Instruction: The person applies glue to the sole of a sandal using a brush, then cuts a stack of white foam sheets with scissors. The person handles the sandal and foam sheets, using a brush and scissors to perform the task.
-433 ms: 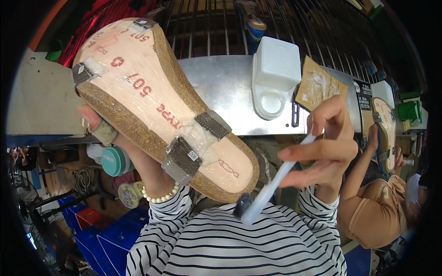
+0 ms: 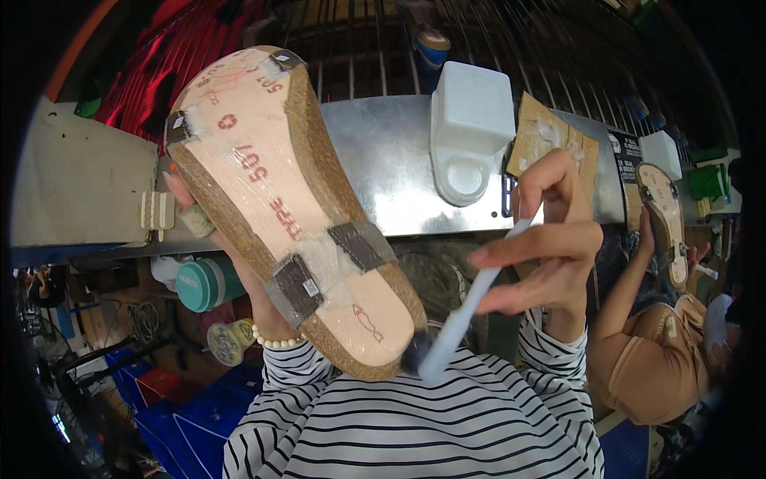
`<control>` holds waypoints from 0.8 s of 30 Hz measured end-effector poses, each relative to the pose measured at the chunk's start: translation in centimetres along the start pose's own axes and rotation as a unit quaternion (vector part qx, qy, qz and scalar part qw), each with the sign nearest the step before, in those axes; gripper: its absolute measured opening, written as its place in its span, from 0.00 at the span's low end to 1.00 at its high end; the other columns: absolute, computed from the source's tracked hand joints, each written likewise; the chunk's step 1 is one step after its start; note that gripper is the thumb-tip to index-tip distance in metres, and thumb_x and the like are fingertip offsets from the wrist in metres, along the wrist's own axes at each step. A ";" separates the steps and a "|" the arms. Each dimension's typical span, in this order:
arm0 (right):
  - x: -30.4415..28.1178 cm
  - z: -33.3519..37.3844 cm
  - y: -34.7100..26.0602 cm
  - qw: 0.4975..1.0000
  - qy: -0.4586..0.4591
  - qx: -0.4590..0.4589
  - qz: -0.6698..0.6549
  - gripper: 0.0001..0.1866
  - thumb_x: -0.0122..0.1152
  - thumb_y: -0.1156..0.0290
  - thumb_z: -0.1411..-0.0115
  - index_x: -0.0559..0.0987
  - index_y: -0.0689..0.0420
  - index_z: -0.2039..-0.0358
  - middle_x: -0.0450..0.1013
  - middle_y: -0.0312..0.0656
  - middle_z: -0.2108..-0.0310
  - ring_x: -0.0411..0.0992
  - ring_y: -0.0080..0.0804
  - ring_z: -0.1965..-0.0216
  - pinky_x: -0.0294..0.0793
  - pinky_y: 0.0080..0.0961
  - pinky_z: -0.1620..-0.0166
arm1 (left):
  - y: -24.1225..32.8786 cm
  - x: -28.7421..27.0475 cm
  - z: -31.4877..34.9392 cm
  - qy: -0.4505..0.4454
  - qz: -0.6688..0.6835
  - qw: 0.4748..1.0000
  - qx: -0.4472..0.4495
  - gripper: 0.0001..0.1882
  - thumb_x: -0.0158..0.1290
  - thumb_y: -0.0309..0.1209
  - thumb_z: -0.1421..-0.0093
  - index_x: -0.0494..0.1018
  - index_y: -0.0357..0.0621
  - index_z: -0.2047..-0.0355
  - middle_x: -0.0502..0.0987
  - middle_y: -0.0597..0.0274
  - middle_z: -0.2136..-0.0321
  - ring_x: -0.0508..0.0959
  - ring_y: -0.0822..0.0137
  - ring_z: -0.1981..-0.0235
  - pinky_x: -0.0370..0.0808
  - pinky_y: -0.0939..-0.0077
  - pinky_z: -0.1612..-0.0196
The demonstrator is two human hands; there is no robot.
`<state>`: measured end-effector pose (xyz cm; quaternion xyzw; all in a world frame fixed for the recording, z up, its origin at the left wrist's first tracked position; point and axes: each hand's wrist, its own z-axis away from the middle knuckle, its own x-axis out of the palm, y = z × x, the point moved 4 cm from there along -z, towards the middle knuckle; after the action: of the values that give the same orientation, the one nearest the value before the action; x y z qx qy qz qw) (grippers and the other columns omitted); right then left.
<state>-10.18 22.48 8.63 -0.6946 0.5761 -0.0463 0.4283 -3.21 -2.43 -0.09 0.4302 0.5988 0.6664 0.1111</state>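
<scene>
My left hand [image 2: 195,219] is closed round the side of a sandal sole [image 2: 263,184], thumb at its edge and fingers hidden behind it. The sole is tilted, its pale underside up, with a brown cork-like rim and dark straps folded over under clear tape. In my right hand [image 2: 550,247] is a brush [image 2: 467,311] with a pale handle, gripped between thumb and fingers. Its dark bristles are at the narrow end's rim, apparently touching it. A white glue dispenser-like container [image 2: 475,108] with a round cup in front stands on the metal bench [image 2: 375,152].
Brown cardboard [image 2: 578,152] with whitish smears lies right of the container. Metal rods [image 2: 351,56] run behind the bench. At the right, a co-worker's hand [image 2: 646,231] holds another sandal sole [image 2: 662,211]. A teal jar [image 2: 203,286] and blue boxes [image 2: 199,415] are at lower left.
The sole has swung more upright, its wide end moving right and its narrow end left and nearer me. My right hand has shifted slightly left with the brush.
</scene>
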 end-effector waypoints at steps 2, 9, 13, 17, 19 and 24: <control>-0.2 0.1 -0.2 1.000 0.018 -0.012 -0.020 0.25 0.82 0.57 0.79 0.88 0.49 0.75 0.58 0.32 0.70 0.60 0.26 0.68 0.54 0.19 0.69 | -0.4 -0.5 -0.3 0.019 0.034 0.999 -0.010 0.61 0.60 0.66 0.54 0.43 0.54 0.30 0.50 0.57 0.31 0.54 0.55 0.32 0.51 0.50 0.30; -0.3 -0.1 -0.5 0.999 -0.024 -0.016 -0.035 0.23 0.83 0.58 0.77 0.88 0.50 0.75 0.59 0.30 0.72 0.61 0.24 0.70 0.54 0.18 0.70 | -0.4 -0.9 -0.1 0.006 0.039 0.999 -0.005 0.61 0.62 0.66 0.56 0.45 0.52 0.30 0.52 0.56 0.32 0.55 0.54 0.32 0.50 0.48 0.30; -0.7 -0.4 0.0 1.000 0.017 -0.013 0.010 0.24 0.83 0.58 0.78 0.88 0.51 0.75 0.60 0.30 0.72 0.61 0.24 0.70 0.53 0.18 0.70 | -0.4 -0.7 0.3 -0.008 0.033 0.999 -0.009 0.61 0.62 0.65 0.57 0.46 0.52 0.30 0.52 0.56 0.32 0.55 0.54 0.32 0.50 0.47 0.30; 0.0 -0.6 0.4 0.998 -0.003 -0.003 -0.066 0.24 0.83 0.59 0.77 0.88 0.51 0.74 0.59 0.30 0.72 0.61 0.24 0.70 0.54 0.18 0.70 | -0.2 -0.6 0.5 -0.016 0.034 0.999 -0.009 0.61 0.63 0.65 0.57 0.46 0.51 0.31 0.53 0.55 0.33 0.55 0.53 0.32 0.50 0.46 0.30; 0.1 -0.6 0.4 0.996 0.004 -0.020 -0.085 0.23 0.83 0.60 0.77 0.88 0.51 0.74 0.59 0.30 0.72 0.61 0.24 0.70 0.54 0.18 0.70 | -0.1 -0.6 0.8 -0.022 0.035 0.999 -0.006 0.61 0.63 0.64 0.58 0.47 0.50 0.31 0.53 0.55 0.33 0.55 0.53 0.32 0.49 0.46 0.31; 0.2 -0.8 1.1 0.997 -0.003 0.032 -0.066 0.23 0.82 0.61 0.80 0.88 0.51 0.75 0.57 0.30 0.72 0.61 0.24 0.70 0.54 0.18 0.70 | 0.3 -0.5 1.9 -0.051 0.030 0.998 -0.003 0.62 0.64 0.64 0.59 0.48 0.50 0.31 0.54 0.54 0.33 0.56 0.53 0.32 0.49 0.44 0.31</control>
<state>-11.45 21.91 8.36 -0.7168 0.5262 -0.0907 0.4485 -1.42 -1.49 -0.25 0.4811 0.5769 0.6487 0.1225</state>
